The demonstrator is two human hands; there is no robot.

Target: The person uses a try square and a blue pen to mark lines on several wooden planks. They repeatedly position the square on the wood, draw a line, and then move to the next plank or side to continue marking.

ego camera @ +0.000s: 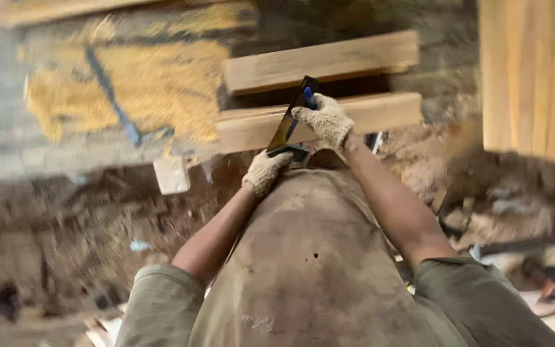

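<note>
Hands grip square — planks beneath.

I see both hands in coarse knitted cloth gloves; the try square has a dark, smooth, glossy metal blade; the planks are pale, matt, rough-sawn wood.

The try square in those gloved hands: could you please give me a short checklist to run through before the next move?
1. Right hand grips the try square near its top: ok.
2. Left hand steadies the square's lower end: ok.
3. Both hands gloved: ok.
4. Square lies across the near plank: ok.
5. Square seated flush against the plank's edge: cannot tell, the picture is blurred.
6. Ground around the planks free of offcuts and shavings: not ok.
</note>
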